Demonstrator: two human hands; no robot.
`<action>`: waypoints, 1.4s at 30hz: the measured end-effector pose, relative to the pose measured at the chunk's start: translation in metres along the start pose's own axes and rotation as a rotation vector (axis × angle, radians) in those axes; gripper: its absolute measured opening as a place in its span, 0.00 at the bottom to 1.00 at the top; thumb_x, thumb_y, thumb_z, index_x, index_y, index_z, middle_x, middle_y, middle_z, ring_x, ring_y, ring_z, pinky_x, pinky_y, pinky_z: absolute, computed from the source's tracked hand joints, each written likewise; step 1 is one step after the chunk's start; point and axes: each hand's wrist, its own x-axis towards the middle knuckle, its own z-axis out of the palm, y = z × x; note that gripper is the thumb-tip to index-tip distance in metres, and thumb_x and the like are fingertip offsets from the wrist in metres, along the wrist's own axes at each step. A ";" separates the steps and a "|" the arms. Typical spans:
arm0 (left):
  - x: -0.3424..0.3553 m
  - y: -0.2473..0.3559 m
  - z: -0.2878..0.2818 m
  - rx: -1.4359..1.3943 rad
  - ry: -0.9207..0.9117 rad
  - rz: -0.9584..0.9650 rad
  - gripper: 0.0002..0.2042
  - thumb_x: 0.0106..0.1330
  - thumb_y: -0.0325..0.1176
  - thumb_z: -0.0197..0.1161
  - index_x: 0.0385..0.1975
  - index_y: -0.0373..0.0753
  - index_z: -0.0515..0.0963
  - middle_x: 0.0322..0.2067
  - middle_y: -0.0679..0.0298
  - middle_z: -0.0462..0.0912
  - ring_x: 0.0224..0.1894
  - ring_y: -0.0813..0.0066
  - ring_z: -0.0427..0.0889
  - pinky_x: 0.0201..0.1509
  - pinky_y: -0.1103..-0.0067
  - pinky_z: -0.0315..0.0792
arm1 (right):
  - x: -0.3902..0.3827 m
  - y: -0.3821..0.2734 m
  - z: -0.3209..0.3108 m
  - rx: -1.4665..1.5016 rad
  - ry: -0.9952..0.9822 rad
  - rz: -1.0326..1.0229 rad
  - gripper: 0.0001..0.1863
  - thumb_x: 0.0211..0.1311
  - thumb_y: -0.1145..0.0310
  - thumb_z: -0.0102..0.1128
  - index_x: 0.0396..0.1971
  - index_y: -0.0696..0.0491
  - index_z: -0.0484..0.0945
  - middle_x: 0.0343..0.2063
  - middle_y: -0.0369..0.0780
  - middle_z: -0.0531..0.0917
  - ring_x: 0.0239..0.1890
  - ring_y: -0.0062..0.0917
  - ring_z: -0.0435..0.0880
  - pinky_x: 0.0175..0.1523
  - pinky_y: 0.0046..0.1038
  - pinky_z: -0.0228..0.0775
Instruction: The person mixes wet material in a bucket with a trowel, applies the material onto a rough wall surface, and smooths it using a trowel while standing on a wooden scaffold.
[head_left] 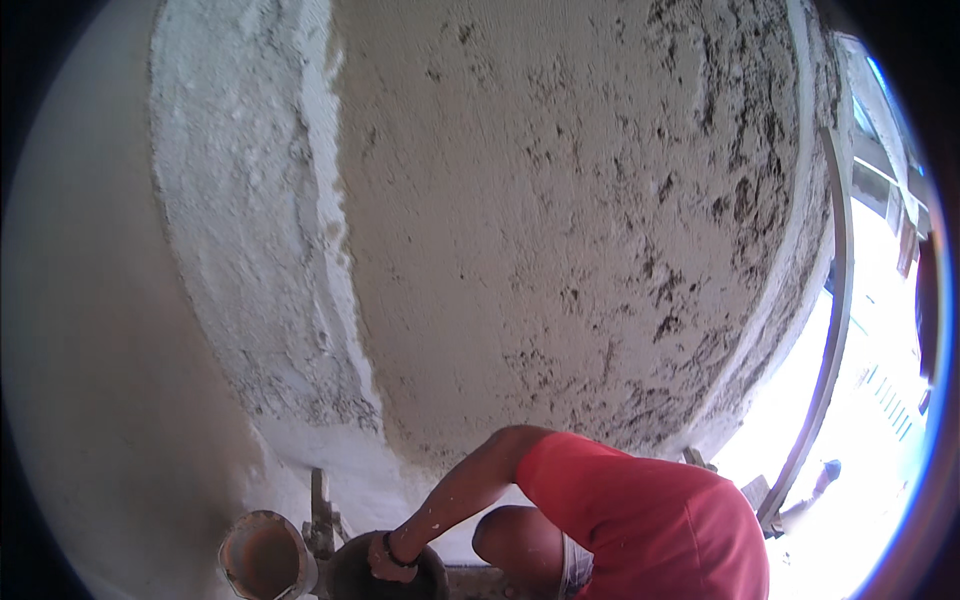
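My right arm, in a red sleeve, comes in from the lower right and bends down to my right hand (pixel 393 560), which has a dark wristband. Its fingers are curled inside a dark round bucket (pixel 433 570) at the bottom; what they hold is hidden. A pale bucket (pixel 230 560) with a stained rim and brownish inside stands just left of it. My bare bent knee (pixel 510 545) shows under the arm. My left hand is not in view.
A wall of patchy grey plaster (pixel 550 220) with a whiter rough strip (pixel 235 200) fills the middle. A smooth wall (pixel 90 300) is at left, wooden pieces (pixel 320 505) behind the buckets. A long batten (pixel 838 260) leans at right before a bright opening, where a small figure (pixel 828 475) may be a person.
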 end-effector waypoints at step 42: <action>0.109 -0.006 0.133 -2.125 0.116 -1.020 0.29 0.59 0.35 0.63 0.58 0.36 0.59 0.57 0.49 0.64 0.59 0.46 0.64 0.55 0.47 0.66 | -0.188 -0.038 0.058 1.156 0.594 0.644 0.20 0.55 0.59 0.64 0.43 0.57 0.78 0.39 0.46 0.83 0.40 0.35 0.83 0.46 0.30 0.73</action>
